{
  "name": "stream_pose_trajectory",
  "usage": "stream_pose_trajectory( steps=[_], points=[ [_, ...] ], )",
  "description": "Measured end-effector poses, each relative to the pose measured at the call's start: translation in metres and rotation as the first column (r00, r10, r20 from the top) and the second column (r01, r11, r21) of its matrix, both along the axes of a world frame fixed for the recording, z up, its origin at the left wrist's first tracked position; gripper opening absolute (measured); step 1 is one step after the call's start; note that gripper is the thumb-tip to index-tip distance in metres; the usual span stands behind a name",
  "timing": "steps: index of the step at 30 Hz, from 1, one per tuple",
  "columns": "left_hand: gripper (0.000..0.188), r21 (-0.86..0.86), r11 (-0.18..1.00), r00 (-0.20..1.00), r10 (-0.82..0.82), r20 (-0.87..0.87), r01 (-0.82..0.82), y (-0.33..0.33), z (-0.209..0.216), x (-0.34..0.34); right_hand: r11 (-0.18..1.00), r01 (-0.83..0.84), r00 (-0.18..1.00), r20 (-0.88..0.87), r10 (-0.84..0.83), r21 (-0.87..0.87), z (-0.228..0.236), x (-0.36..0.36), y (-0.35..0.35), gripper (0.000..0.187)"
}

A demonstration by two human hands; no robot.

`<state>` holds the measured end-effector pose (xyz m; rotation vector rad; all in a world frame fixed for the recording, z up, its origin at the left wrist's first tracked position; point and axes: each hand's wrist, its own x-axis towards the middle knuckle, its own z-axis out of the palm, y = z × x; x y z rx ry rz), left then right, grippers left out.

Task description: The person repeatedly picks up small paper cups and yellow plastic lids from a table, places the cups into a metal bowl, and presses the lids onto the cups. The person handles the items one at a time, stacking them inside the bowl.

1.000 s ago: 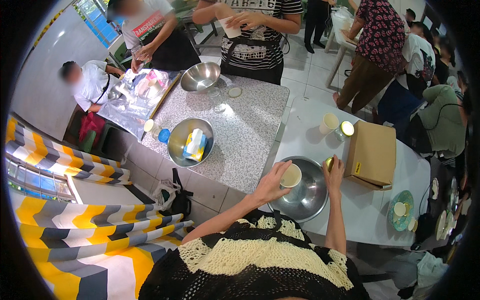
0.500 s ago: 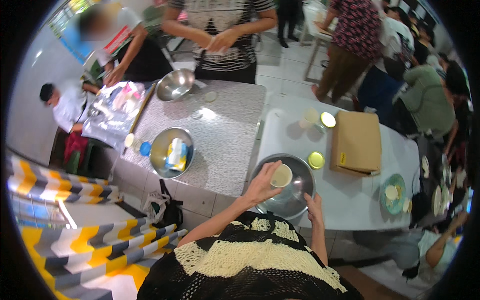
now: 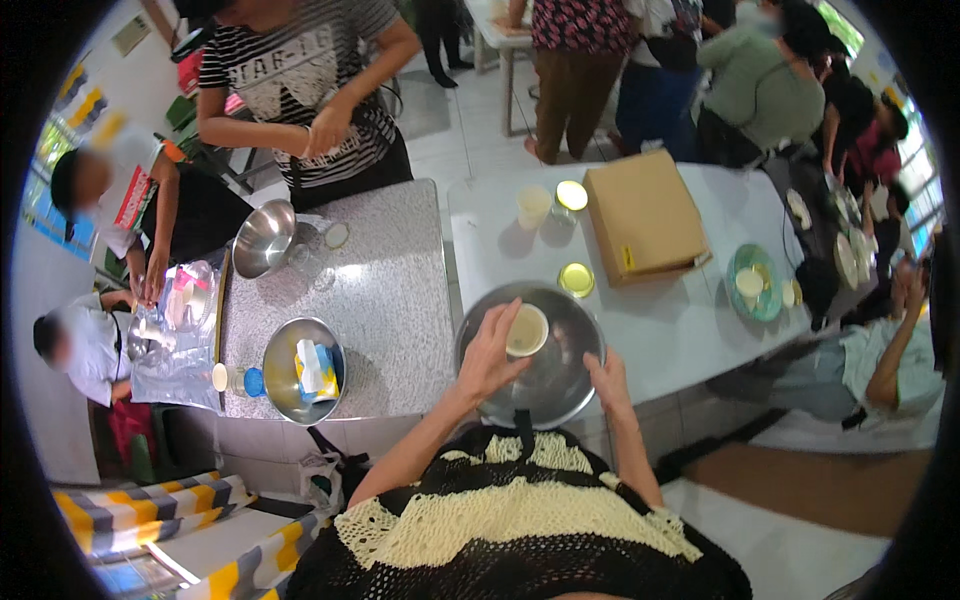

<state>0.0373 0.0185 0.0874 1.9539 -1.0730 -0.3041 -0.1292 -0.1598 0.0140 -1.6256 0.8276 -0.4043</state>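
Observation:
My left hand (image 3: 488,358) is wrapped round a small pale cup (image 3: 527,331), which it holds over a large stainless steel bowl (image 3: 552,392). The cup looks cream-coloured inside; I cannot make out what it contains. At the bowl's right side my right hand (image 3: 610,386) grips the rim, thumb toward the inside. The bowl rests at the near left end of a white table (image 3: 660,345), close to my body. Just beyond its far rim stands a jar with a yellow-gold lid (image 3: 576,280).
A cardboard box (image 3: 640,215), a lidded glass jar (image 3: 570,200) and a translucent cup (image 3: 533,205) stand farther back. To the right is a green basket (image 3: 752,285). On the speckled table (image 3: 390,290) sit two more metal bowls, one holding a carton (image 3: 317,372). People stand around.
The view has swung to the right, so the tables and people appear farther left. My left hand still holds the cup over the bowl, and my right hand stays on the rim.

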Motion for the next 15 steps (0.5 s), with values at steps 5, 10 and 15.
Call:
stream_pose_trajectory(
  steps=[5,10,15],
  points=[
    [0.093,-0.007,0.997,0.997,-0.082,-0.002,0.082,0.014,0.019,0.012,1.0,0.025,1.0,-0.001,-0.025,0.013,0.033,0.007,0.022,0.031],
    [0.091,0.029,0.997,0.996,-0.075,-0.042,0.076,0.024,0.011,0.014,0.995,0.073,0.997,0.029,-0.075,0.073,0.044,0.014,0.041,0.029],
    [0.09,0.045,0.996,0.997,-0.08,-0.018,0.081,0.021,0.004,0.011,0.988,0.065,0.997,0.037,-0.071,0.139,0.046,0.014,0.045,0.028]
  ],
)
